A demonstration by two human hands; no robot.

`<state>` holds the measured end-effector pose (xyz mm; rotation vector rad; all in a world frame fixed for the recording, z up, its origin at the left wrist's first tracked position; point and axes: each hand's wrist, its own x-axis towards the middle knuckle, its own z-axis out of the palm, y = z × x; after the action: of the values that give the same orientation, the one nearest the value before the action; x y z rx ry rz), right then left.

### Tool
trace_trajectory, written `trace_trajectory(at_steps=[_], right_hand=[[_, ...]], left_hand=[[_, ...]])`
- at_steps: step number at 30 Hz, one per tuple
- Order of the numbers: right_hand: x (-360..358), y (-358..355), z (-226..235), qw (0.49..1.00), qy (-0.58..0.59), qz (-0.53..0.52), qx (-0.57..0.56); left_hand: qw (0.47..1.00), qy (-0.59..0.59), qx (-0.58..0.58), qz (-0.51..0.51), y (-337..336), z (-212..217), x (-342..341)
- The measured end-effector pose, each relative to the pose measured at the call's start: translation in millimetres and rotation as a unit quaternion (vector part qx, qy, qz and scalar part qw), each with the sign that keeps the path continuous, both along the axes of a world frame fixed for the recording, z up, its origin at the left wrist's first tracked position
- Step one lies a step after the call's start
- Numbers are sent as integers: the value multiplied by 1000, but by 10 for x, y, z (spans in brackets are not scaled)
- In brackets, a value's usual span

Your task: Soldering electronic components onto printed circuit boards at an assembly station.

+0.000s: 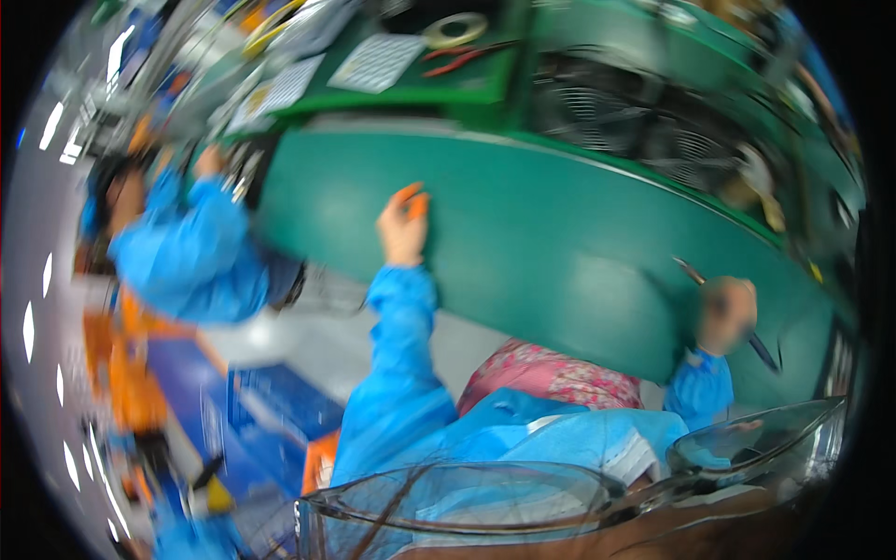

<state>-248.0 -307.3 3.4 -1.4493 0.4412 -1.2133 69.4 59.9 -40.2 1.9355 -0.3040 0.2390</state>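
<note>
Over the green work mat (523, 243) my left hand (403, 229) reaches forward in a blue sleeve. Orange covers show at its fingertips, which are curled together; whether anything small sits between them cannot be made out. On the right side, my right hand (730, 313) is closed round a slim pen-like tool (767, 353). The tool's thin dark tip points up and left past the hand, and its dark blue rear end sticks out below. Motion smears this hand, so the tool's exact kind is unclear.
Beyond the mat, a green shelf carries red-handled pliers (457, 61), a tape roll (455, 30) and a printed sheet (377, 63). Dark round-grilled fans (588, 103) stand at the back right. A co-worker in a blue sleeve (191, 252) works at the left. Blue crates (280, 406) lie lower left.
</note>
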Motion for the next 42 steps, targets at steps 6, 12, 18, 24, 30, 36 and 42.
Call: trace_trajectory(at_steps=[6, 12, 18, 24, 30, 36, 42], right_hand=[[1, 14, 159, 997, -37, 73, 5], [-32, 24, 139, 999, 16, 34, -17], [-25, 9, 128, 998, 65, 11, -21], [8, 8, 144, 999, 25, 47, 4], [-6, -13, 128, 996, 27, 85, 21], [34, -4, 135, 998, 23, 56, 16], [47, 5, 164, 998, 24, 57, 8]], left_hand=[[999, 38, 7, -22, -53, 112, -9], [996, 79, -31, -42, -26, 61, 11], [998, 56, 31, -30, -58, 123, -23], [995, 38, 84, -27, -63, 162, -49], [988, 93, -92, -80, -45, 116, -15], [992, 43, -48, -107, -33, 130, -4], [979, 156, -78, -102, -12, 180, 39]])
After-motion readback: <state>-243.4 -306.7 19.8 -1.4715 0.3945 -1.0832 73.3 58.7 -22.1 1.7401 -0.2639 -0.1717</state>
